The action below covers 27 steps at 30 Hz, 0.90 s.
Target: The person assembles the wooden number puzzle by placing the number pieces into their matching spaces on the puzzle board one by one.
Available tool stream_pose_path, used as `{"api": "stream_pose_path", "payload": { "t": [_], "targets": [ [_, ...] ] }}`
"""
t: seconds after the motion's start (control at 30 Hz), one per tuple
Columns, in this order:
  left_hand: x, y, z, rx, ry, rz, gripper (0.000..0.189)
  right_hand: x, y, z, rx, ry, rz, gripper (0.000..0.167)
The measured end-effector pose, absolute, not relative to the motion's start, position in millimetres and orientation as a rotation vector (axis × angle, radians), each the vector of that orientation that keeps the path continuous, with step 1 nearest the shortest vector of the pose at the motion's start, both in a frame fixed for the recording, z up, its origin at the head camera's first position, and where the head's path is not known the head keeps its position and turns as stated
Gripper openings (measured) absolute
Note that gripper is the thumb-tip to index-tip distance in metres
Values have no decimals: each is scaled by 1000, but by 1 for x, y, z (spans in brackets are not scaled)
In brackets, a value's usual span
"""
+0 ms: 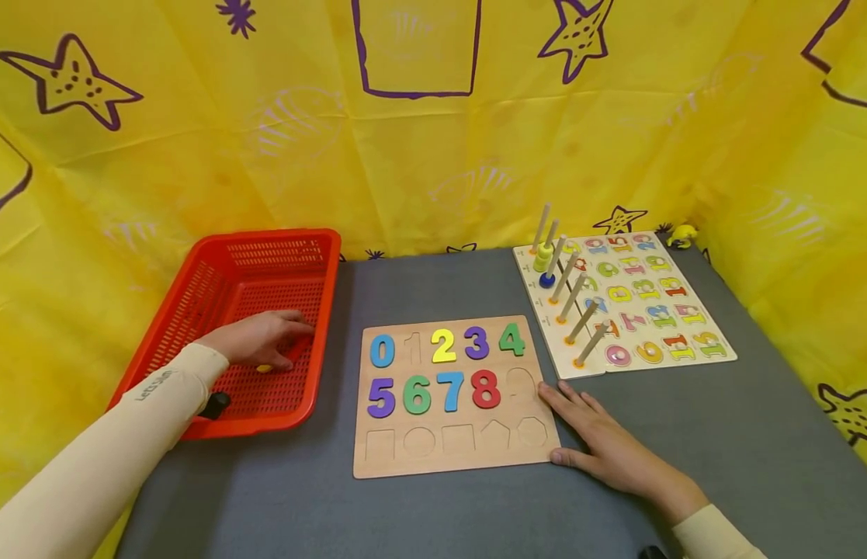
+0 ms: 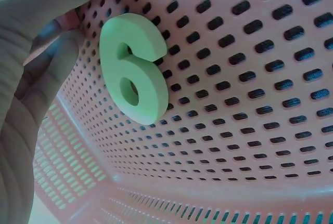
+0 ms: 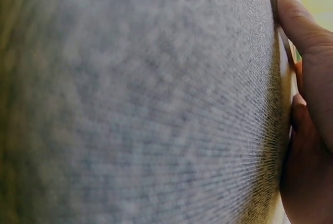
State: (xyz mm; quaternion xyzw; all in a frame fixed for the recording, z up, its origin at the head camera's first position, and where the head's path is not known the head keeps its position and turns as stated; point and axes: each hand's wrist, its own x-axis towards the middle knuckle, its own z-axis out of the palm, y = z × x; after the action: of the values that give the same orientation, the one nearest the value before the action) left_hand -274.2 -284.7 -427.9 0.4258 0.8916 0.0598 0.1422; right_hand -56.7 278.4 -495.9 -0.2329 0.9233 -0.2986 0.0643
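Inside the red basket (image 1: pixel 320 341), my left hand (image 1: pixel 261 339) pinches a small red piece (image 2: pixel 68 20) between thumb and fingers; its full shape is hidden. Next to that hand on the basket floor lies a number piece (image 2: pixel 136 70) shaped like a 6 or 9, whose yellow edge shows below the hand in the head view. My right hand (image 1: pixel 608 442) rests on the table with straight fingers touching the right edge of the wooden number board (image 1: pixel 433 458). Coloured numerals 0 and 2 to 8 sit on that board. The 1 slot, the slot after 8 and the bottom-row shape recesses hold no pieces.
At the back right lies a second number board (image 1: pixel 684 299) with upright wooden pegs (image 1: pixel 571 295), a few carrying rings. A small yellow toy (image 1: pixel 682 236) stands by its far corner. Yellow printed cloth (image 1: pixel 419 178) hangs behind the grey table (image 1: pixel 279 497).
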Motion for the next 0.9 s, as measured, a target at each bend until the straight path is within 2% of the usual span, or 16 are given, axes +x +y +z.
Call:
{"api": "stream_pose_path", "payload": {
  "t": [0.3, 0.53, 0.9],
  "targets": [
    [-269, -283, -401, 942, 2793, 361, 70, -56, 279, -496, -738, 2817, -898, 89],
    [-254, -255, -377, 849, 2919, 624, 73, -57, 280, -496, -719, 2806, -887, 89],
    [-201, -162, -343, 1102, 2989, 880, 76, -56, 281, -497, -730, 2813, -899, 88]
  ]
}}
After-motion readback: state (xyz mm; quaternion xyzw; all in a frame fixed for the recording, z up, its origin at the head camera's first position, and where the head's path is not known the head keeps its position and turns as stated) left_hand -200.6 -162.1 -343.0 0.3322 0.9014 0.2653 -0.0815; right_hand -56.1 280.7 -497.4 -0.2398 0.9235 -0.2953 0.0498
